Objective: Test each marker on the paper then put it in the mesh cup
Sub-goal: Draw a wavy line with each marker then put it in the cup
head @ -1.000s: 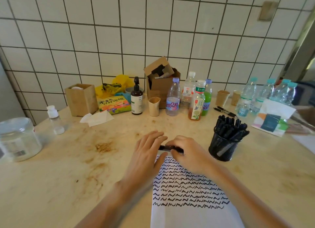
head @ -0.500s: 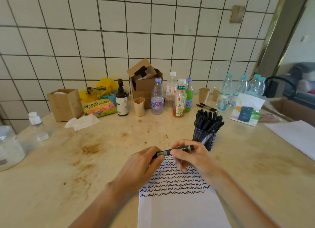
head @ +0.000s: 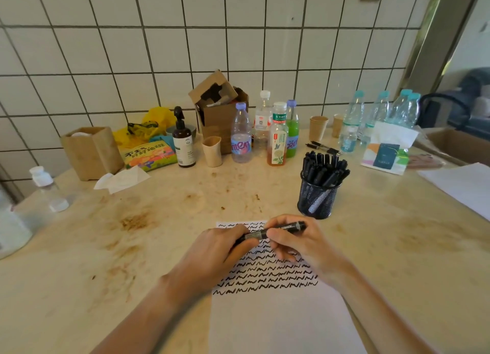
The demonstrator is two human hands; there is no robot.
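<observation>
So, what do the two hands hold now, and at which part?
Both hold one black marker, lying level above the paper: the left hand grips its left end, the right hand pinches its middle.

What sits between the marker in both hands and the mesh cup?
Nothing visible: bare tabletop separates the marker from the mesh cup. The cup is already crowded with markers.

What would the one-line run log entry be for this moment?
stage: handling marker over paper | left hand: grips marker | right hand: grips marker | mesh cup: holds markers
</observation>
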